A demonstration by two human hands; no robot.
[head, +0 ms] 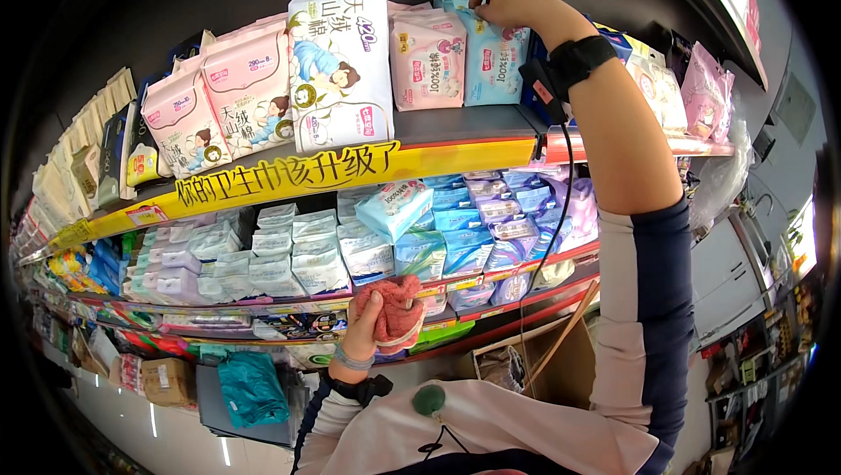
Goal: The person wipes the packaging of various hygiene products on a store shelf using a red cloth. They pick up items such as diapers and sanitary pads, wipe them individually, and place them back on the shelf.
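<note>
My left hand (363,325) holds a crumpled red cloth (392,311) in front of the lower shelf. My right hand (504,2) reaches up to the top shelf, its fingers bent around the top of a light blue pack of sanitary pads (494,61). To the left of that pack stands a pink pack (428,61) of similar design. A taller white pack (341,68) rises beside it, and pink packs (246,87) stand further left. On the shelf below, another light blue pack (394,207) lies tilted across the stacked packs.
A yellow printed strip (453,158) runs along the top shelf's edge. White packs (320,255) and blue packs (465,253) crowd the lower shelf. A cardboard box (565,370) stands on the floor, and a teal plastic bag (253,388) lies lower left. A black cable (558,225) hangs from my right wrist.
</note>
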